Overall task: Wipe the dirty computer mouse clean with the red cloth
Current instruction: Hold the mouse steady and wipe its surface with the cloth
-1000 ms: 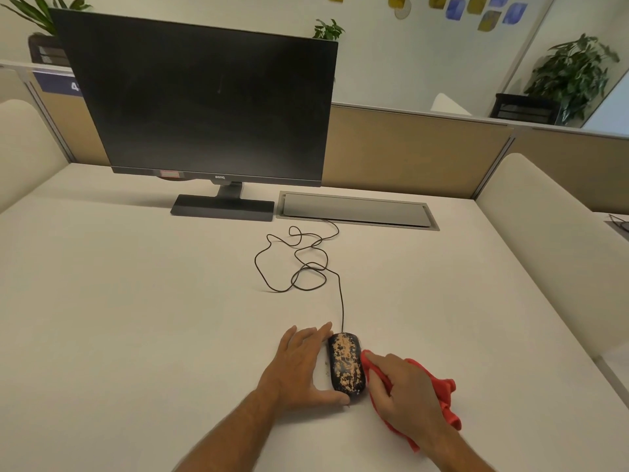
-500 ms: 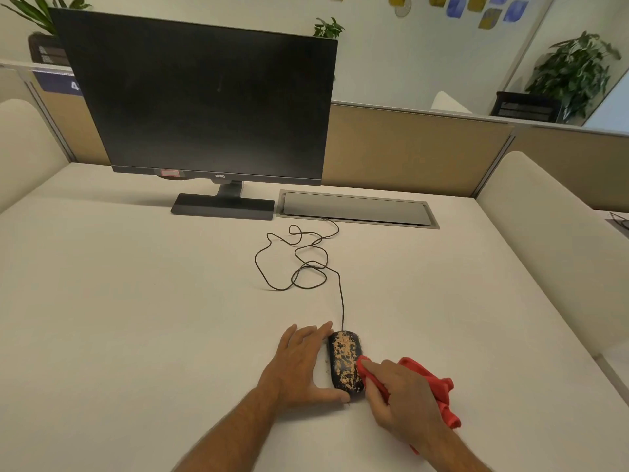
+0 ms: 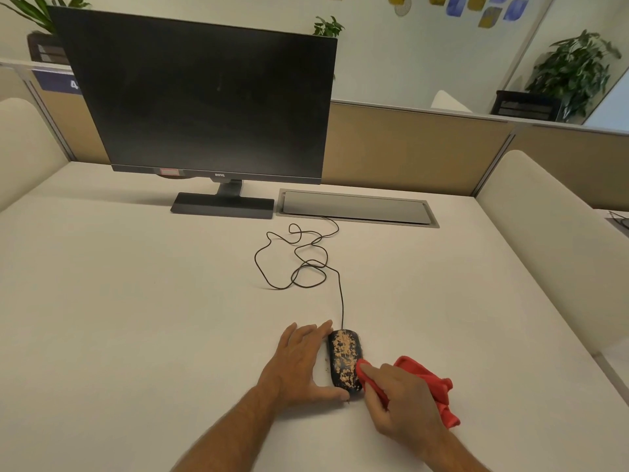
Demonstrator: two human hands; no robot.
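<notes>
A: How far along is the cleaning?

B: Barely begun, I'd judge. The computer mouse (image 3: 344, 361) sits on the counter (image 3: 136, 318) at about 6 o'clock from the monitor (image 3: 204, 100), low in the middle of the view, and tan grime covers nearly all of its black top.

A: Is the red cloth (image 3: 425, 386) on it yet?

B: Just at the edge. The right hand (image 3: 400, 398) holds the cloth bunched under curled fingers, and one forefinger-wrapped corner touches the mouse's side at roughly 4 o'clock on its body. Most of the cloth trails off toward 3 o'clock on the counter.

A: And the other hand?

B: The left hand (image 3: 299, 364) lies flat with straight fingers at the mouse's 9 o'clock side, thumb reaching round its near end, bracing it rather than clasping it. That grip is wide and holds nothing.

A: So what's left?

B: Practically everything: the whole top surface looks dirty, and a few specks lie on the counter beside it. The cable (image 3: 306, 264) runs off toward 12 o'clock in loose loops.
</notes>
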